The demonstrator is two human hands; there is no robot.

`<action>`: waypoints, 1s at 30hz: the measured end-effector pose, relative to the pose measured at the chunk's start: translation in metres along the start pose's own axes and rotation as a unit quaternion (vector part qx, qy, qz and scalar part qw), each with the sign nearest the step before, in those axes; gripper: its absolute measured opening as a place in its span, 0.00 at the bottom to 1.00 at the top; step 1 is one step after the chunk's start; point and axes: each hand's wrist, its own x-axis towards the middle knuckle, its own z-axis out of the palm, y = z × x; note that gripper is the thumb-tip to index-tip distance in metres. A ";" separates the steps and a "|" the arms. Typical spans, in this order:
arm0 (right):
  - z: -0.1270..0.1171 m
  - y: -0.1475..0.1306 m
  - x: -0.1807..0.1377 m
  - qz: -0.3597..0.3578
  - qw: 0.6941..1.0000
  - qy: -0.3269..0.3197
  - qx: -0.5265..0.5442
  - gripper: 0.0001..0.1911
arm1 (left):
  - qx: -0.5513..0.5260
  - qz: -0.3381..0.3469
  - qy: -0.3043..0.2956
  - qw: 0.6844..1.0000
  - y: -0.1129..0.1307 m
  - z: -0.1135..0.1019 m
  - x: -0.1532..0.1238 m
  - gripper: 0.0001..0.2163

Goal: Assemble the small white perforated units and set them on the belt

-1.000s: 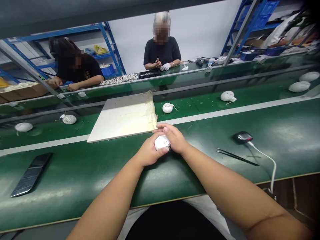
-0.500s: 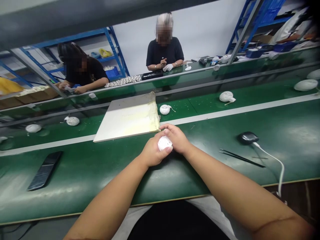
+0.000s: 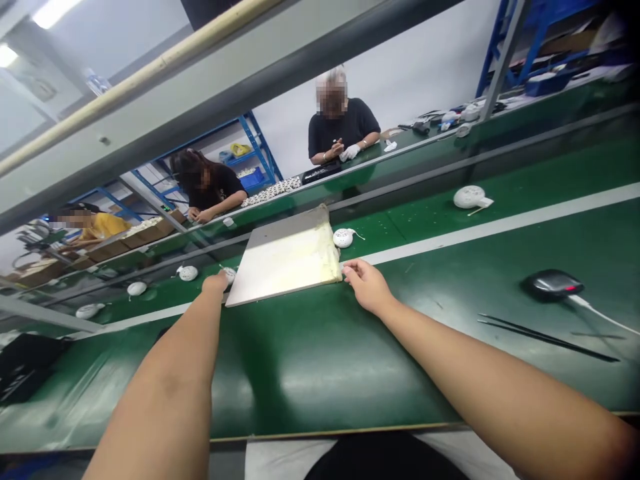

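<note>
**Left hand [image 3: 216, 283] and right hand [image 3: 367, 287] flank a stained white board [image 3: 280, 260]**

A perforated white ball [image 3: 229, 275] sits at the board's left end, just beyond the left hand's curled fingers [image 3: 215, 281]; whether they grip it, I cannot tell. The right hand's fingers [image 3: 353, 268] lie narrow against the board's right corner, holding nothing visible, apparently steadying it. A wired ball [image 3: 343, 237] rests behind that corner on the green bench [image 3: 310, 373], and further balls [image 3: 469, 197] lie well apart, seemingly spaced to keep their wires untangled. Tweezers [image 3: 547, 338] and a black mouse [image 3: 553, 285] lie right, clear of the hands.
</note>
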 end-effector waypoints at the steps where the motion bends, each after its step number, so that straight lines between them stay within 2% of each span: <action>1: 0.001 -0.001 0.000 -0.001 1.000 0.000 -0.002 0.14 | 0.021 0.019 0.005 1.000 0.000 0.001 0.001 0.14; 4: 0.002 -0.004 -0.001 -0.004 1.000 0.002 -0.006 0.12 | 0.062 0.116 -0.005 0.991 0.019 0.027 -0.001 0.19; 6: 0.002 -0.006 -0.002 -0.006 1.000 0.007 -0.008 0.12 | 0.073 0.199 -0.039 0.976 0.045 0.062 -0.012 0.24; 8: 0.001 -0.007 -0.002 -0.005 1.000 0.017 -0.004 0.12 | 0.076 0.295 -0.096 0.948 0.075 0.103 -0.035 0.26; 9: 0.000 -0.007 -0.002 -0.006 1.000 0.022 0.000 0.12 | 0.076 0.351 -0.135 0.923 0.089 0.123 -0.049 0.26; 10: -0.001 -0.007 -0.002 -0.007 1.000 0.029 0.003 0.12 | 0.091 0.441 -0.187 0.873 0.102 0.143 -0.065 0.27; 11: -0.002 -0.006 -0.002 -0.010 0.999 0.035 0.005 0.12 | 0.102 0.500 -0.228 0.829 0.114 0.160 -0.081 0.28; 13: -0.004 -0.004 -0.001 -0.017 0.999 0.046 0.005 0.12 | 0.114 0.531 -0.292 0.787 0.133 0.185 -0.108 0.29; 15: -0.007 -0.003 0.001 -0.028 0.998 0.063 -0.006 0.12 | 0.111 0.509 -0.319 0.792 0.147 0.198 -0.123 0.26; 18: -0.011 -0.003 0.003 -0.067 0.990 0.122 -0.035 0.16 | 0.087 0.466 -0.317 0.822 0.157 0.194 -0.128 0.21; 20: -0.014 -0.006 0.003 -0.117 0.979 0.154 -0.057 0.25 | 0.069 0.438 -0.324 0.836 0.153 0.179 -0.129 0.21; 21: -0.016 -0.009 0.002 -0.139 0.977 0.151 -0.066 0.31 | 0.057 0.423 -0.338 0.839 0.148 0.170 -0.130 0.24; 23: -0.018 -0.013 -0.001 -0.162 0.979 0.100 -0.078 0.38 | 0.008 0.373 -0.391 0.842 0.129 0.147 -0.138 0.32; 25: -0.018 -0.018 -0.005 -0.152 0.985 0.026 -0.070 0.38 | -0.054 0.303 -0.438 0.845 0.105 0.124 -0.148 0.36; 26: -0.016 -0.019 -0.007 -0.137 0.989 -0.006 -0.052 0.36 | -0.081 0.281 -0.437 0.851 0.093 0.113 -0.154 0.36; 28: -0.011 -0.021 -0.012 -0.097 0.994 -0.050 0.011 0.33 | -0.120 0.305 -0.370 0.869 0.073 0.094 -0.166 0.36; 30: -0.003 -0.023 -0.019 -0.055 0.990 -0.086 0.093 0.30 | -0.156 0.393 -0.283 0.861 0.060 0.079 -0.178 0.32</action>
